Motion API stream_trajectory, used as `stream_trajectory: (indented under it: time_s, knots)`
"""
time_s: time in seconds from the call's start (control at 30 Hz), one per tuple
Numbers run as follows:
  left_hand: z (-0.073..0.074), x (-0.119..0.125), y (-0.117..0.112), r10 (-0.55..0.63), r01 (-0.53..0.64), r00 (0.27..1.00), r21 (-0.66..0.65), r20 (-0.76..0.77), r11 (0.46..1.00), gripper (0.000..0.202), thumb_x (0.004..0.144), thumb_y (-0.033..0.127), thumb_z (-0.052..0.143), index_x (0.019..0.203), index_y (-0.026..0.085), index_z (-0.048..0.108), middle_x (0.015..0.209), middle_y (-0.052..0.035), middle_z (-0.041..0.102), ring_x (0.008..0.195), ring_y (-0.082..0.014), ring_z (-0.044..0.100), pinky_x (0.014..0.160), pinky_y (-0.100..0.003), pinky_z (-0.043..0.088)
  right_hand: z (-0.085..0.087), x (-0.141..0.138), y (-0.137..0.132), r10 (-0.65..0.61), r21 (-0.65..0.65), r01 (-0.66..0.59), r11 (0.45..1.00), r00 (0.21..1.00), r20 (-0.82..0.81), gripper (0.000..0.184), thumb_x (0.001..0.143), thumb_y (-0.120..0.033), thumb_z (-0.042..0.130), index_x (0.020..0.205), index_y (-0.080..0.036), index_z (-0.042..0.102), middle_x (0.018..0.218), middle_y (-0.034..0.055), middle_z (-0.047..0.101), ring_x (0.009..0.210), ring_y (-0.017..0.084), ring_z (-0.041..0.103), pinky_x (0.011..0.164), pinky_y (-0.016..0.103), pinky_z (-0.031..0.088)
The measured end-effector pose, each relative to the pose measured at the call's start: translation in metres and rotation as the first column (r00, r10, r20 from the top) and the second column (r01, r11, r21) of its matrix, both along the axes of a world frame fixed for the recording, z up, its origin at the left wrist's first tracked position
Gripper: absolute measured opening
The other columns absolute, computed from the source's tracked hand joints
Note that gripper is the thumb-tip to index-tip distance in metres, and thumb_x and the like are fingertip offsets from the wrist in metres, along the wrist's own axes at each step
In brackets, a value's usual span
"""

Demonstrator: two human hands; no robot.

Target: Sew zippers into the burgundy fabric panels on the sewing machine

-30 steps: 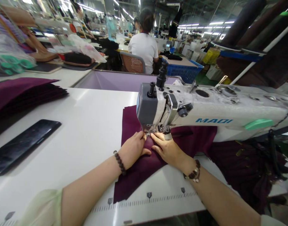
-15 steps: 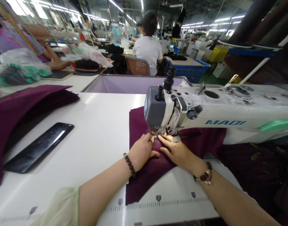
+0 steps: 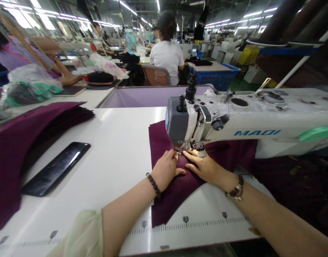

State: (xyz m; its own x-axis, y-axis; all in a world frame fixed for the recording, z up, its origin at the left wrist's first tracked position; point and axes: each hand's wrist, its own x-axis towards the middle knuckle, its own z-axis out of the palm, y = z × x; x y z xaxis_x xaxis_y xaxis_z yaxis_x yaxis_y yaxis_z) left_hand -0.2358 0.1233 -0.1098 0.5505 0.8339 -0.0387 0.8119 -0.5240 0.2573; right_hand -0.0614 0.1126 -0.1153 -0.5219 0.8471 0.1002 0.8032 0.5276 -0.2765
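1. Cloth in deep burgundy lies at the centre of the frame on the white tabletop, running back under the presser foot of a MAQI industrial sewing machine. We cannot tell from here how many layers meet at the foot.
2. Left hand rests open on the cloth, palm down and fingers lightly curved, holding it flat without a visible grip. Its fingertips sit just beside the foot, and a dark bead bracelet circles the wrist.
3. Right hand lies flat from the other side, fingers extended toward the foot. Only a narrow gap separates it from the left hand. A pale green sleeve shows at lower left.
4. We judge the fingertips the main danger. They work very near the needle, which is hidden from this angle, and a slip forward could put a finger in its path.
5. Uneven pressure between the two hands could skew or pucker the cloth. Any drag from the dark fabric pile at lower right could also pull it off line, though we cannot tell whether the two are joined.
6. At left, a stack of burgundy panels lies near a black slab, possibly a phone. At upper centre, a co-worker in a white shirt sits with their back to us, near a blue crate.
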Motion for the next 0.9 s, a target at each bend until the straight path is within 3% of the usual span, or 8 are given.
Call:
stream_trajectory:
  time_s: [0.57,0.9]
  knots:
    - [-0.0051,-0.0089,0.0053,-0.071,0.066,0.994,0.051,0.083,0.996,0.050,0.070,0.045,0.064,0.099,0.005,0.057,0.104,-0.0132,0.053,0.096,-0.0240,0.052,0.092,-0.034,0.043,-0.0048,-0.0007,-0.0013,-0.011,0.054,0.011,0.998,1.000,-0.010,0.040,0.087,-0.026,0.050,0.125,-0.013,0.044,0.124,0.0119,0.049,0.113,0.024,0.044,0.102,0.049,0.029]
    - [-0.0061,-0.0093,0.0088,-0.070,0.066,0.996,0.054,0.063,0.996,0.052,0.069,0.047,0.063,0.099,0.004,0.057,0.102,-0.0134,0.054,0.095,-0.0244,0.053,0.091,-0.033,0.043,0.0038,-0.0063,-0.0038,-0.060,0.044,0.059,0.997,0.998,0.036,0.037,0.087,-0.025,0.050,0.122,-0.013,0.047,0.122,0.0118,0.051,0.108,0.025,0.049,0.099,0.048,0.035]
